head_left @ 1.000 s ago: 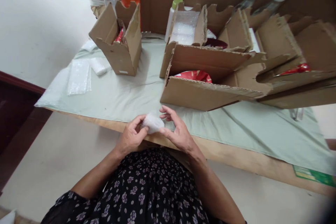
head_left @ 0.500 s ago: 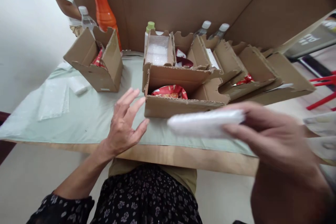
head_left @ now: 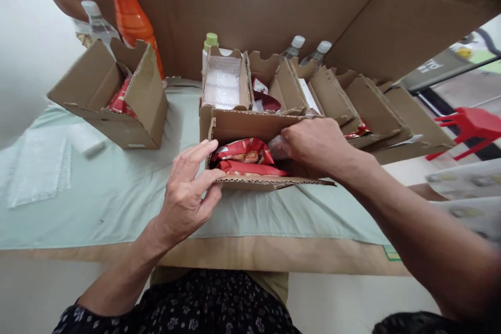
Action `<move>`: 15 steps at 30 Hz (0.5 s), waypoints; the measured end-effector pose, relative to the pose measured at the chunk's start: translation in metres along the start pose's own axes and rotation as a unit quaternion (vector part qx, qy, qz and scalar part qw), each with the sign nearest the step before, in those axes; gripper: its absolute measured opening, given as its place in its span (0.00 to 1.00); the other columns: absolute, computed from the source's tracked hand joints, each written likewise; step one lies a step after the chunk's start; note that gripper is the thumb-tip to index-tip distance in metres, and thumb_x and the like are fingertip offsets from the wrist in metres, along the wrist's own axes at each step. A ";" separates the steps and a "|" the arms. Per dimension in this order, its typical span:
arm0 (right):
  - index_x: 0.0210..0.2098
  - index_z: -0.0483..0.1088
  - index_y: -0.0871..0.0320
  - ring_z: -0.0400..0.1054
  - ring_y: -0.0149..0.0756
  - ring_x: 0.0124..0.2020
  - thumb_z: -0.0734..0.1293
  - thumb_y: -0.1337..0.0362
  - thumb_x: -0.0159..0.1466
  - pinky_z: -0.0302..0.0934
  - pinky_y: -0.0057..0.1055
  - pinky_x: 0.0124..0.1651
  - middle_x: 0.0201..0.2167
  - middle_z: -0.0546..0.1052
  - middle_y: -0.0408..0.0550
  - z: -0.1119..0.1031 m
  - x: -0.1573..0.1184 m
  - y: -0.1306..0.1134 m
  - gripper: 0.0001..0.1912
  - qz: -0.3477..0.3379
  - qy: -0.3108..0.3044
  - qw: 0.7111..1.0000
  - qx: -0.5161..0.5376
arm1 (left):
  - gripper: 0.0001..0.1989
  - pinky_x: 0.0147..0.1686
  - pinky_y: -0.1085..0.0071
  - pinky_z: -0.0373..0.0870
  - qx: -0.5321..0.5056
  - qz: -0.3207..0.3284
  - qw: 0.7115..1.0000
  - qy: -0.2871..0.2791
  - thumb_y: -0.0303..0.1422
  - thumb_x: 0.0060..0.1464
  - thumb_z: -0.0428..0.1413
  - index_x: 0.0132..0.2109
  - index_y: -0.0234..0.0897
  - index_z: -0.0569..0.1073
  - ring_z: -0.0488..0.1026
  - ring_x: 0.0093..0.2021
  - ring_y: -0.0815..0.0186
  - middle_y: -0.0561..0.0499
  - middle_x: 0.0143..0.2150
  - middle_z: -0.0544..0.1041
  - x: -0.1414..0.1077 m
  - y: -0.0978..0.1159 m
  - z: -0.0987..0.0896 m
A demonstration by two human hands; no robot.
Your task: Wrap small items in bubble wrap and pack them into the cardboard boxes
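In front of me stands an open cardboard box (head_left: 250,186) with red snack packets (head_left: 245,151) in its left part. My left hand (head_left: 191,182) grips the box's left end, fingers over the rim and thumb near the front edge. My right hand (head_left: 313,143) reaches down into the right part of the box, its fingers closed on a clear bubble-wrapped bundle (head_left: 278,147). The bundle lies beside the packets and is mostly hidden by the hand and the box wall.
Several open cardboard boxes (head_left: 371,109) stand in a row behind, one holding bubble-wrapped items (head_left: 222,83). Another box (head_left: 113,99) is at the left, near an orange bottle (head_left: 133,15). Bubble-wrap sheets (head_left: 41,164) lie on the table. A red stool (head_left: 469,128) is at right.
My right hand has brought the white bubble-wrapped bundle down and leftward into the box. My left hand has come onto the box's left end. A second red packet shows at the front.
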State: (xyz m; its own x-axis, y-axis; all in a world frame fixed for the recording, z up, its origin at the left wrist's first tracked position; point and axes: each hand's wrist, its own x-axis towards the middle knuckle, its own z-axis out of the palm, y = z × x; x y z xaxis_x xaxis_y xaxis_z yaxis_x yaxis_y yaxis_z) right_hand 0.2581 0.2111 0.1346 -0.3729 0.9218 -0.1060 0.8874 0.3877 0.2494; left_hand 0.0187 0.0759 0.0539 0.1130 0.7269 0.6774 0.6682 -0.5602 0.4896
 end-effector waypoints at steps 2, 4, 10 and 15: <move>0.24 0.76 0.58 0.78 0.51 0.37 0.72 0.62 0.61 0.66 0.40 0.39 0.27 0.81 0.56 0.005 0.007 0.000 0.11 -0.041 -0.016 0.999 -0.025 | 0.12 0.66 0.46 0.69 -0.002 0.003 1.000 0.003 0.24 0.59 0.58 0.45 0.45 0.79 0.69 0.68 0.51 0.48 0.68 0.73 0.001 0.000 0.001; 0.24 0.78 0.57 0.79 0.51 0.37 0.71 0.57 0.63 0.67 0.41 0.40 0.26 0.81 0.56 0.015 0.012 0.002 0.14 -0.074 -0.003 0.997 -0.018 | 0.12 0.66 0.46 0.69 -0.008 0.000 1.000 0.003 0.23 0.59 0.58 0.46 0.45 0.79 0.70 0.68 0.51 0.49 0.68 0.72 0.000 -0.001 0.002; 0.28 0.80 0.58 0.79 0.52 0.42 0.70 0.54 0.65 0.67 0.44 0.45 0.31 0.83 0.61 0.046 0.025 -0.010 0.16 -0.054 -0.019 0.998 0.011 | 0.12 0.67 0.44 0.66 -0.029 -0.012 0.999 -0.002 0.23 0.59 0.58 0.45 0.45 0.80 0.69 0.68 0.50 0.49 0.69 0.71 -0.005 0.000 0.003; 0.30 0.79 0.57 0.78 0.46 0.34 0.68 0.47 0.66 0.63 0.36 0.38 0.26 0.81 0.55 0.007 -0.007 0.001 0.21 -0.027 0.070 0.997 0.007 | 0.25 0.70 0.46 0.63 -0.032 -0.045 0.998 0.016 0.28 0.61 0.60 0.64 0.47 0.71 0.62 0.73 0.48 0.45 0.76 0.60 -0.014 0.000 0.001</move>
State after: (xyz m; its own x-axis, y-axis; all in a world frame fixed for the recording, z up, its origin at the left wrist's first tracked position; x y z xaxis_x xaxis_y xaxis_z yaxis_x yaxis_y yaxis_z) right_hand 0.2639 0.2048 0.1291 -0.4536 0.8911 0.0157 0.8681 0.4378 0.2337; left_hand 0.0180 0.0656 0.0440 0.0295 0.7628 0.6459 0.6261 -0.5178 0.5830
